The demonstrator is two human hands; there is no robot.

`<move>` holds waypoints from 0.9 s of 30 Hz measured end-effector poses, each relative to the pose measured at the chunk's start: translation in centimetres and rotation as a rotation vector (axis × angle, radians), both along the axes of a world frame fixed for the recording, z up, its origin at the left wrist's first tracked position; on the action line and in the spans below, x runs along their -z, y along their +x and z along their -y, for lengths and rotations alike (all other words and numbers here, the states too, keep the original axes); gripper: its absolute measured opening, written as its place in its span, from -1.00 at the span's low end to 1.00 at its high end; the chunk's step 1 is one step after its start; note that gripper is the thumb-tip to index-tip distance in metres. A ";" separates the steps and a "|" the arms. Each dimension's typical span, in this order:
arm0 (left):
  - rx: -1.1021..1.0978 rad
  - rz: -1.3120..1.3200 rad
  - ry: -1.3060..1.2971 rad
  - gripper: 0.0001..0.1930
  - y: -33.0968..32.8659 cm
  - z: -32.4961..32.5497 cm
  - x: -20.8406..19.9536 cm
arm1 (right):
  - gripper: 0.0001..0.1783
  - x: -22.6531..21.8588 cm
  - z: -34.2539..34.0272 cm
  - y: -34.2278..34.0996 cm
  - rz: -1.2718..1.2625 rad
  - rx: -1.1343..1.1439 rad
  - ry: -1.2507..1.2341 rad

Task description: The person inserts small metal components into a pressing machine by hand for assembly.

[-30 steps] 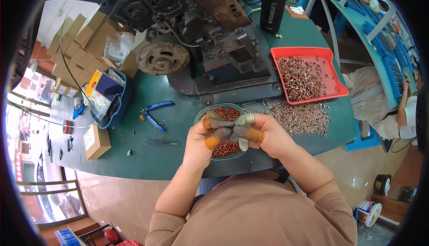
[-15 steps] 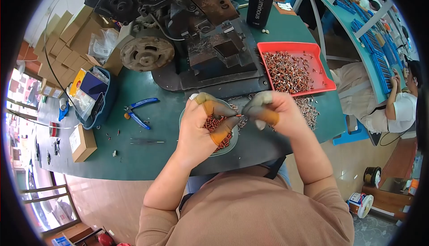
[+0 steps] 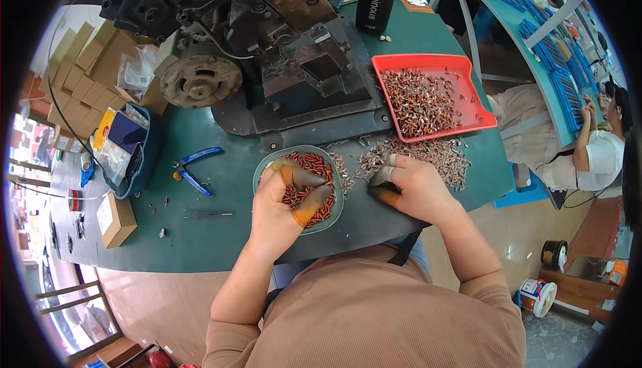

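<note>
My left hand [image 3: 277,197] is over a pale green bowl [image 3: 342,207] of small reddish-brown cylindrical parts [image 3: 313,162]. Orange and dark finger covers sheathe its thumb and fingers. Thumb and forefinger tips come close together above the parts; whatever lies between them is too small to make out. To the right, my right hand [image 3: 418,186] rests low at the near edge of a loose heap of small silvery parts [image 3: 455,167]. Its covered fingers are curled down with the thumb tucked under, hiding anything they hold.
A red tray [image 3: 476,115] of mixed small parts stands behind the heap. A heavy dark machine [image 3: 321,94] fills the back. Blue-handled pliers [image 3: 195,170], tweezers [image 3: 208,214], a small carton [image 3: 119,221] and a blue bin [image 3: 144,157] lie leftward. A black bottle [image 3: 378,0] stands behind; another person [image 3: 595,154] sits at right.
My hands were together between bowl and heap, a small reddish part at their fingertips. Now they are apart: the left is lower over the bowl, the right down by the heap.
</note>
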State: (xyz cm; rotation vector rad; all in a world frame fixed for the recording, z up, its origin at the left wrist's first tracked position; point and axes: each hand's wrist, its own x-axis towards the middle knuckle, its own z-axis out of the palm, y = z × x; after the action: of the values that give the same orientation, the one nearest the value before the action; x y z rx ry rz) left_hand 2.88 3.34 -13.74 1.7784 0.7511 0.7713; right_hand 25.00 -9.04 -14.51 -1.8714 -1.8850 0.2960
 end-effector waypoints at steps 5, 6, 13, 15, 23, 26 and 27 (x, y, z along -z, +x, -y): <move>-0.023 0.024 -0.074 -0.83 -0.4 0.4 0.3 | -0.77 -0.7 1.1 0.5 -0.111 0.095 -0.014; -0.037 0.026 -0.115 -0.83 -0.4 0.5 0.3 | -0.77 -0.5 1.2 0.5 -0.110 0.096 -0.014; -0.015 -0.004 -0.103 -0.82 -0.6 0.6 0.2 | -0.75 0.3 1.1 0.4 -0.020 0.026 0.016; -0.009 0.030 -0.078 -0.82 -0.8 0.6 0.5 | -0.74 0.5 1.2 0.4 -0.007 0.022 0.003; -0.016 0.041 -0.094 -0.81 -0.8 0.9 0.4 | -0.70 0.5 1.9 -1.1 0.160 -0.017 0.053; -0.033 0.061 -0.100 -0.81 -0.9 0.9 0.7 | -0.65 0.2 3.4 -2.0 0.146 -0.053 0.027; -0.041 0.080 -0.115 -0.82 -0.9 0.9 0.8 | -0.65 0.1 3.9 -2.2 0.144 -0.052 0.026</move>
State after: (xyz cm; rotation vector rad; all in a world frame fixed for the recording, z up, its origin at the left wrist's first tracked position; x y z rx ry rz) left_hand 1.99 2.41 -14.50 1.6245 0.7656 0.8061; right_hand 22.82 -12.99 -14.66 -1.8732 -2.0242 0.1558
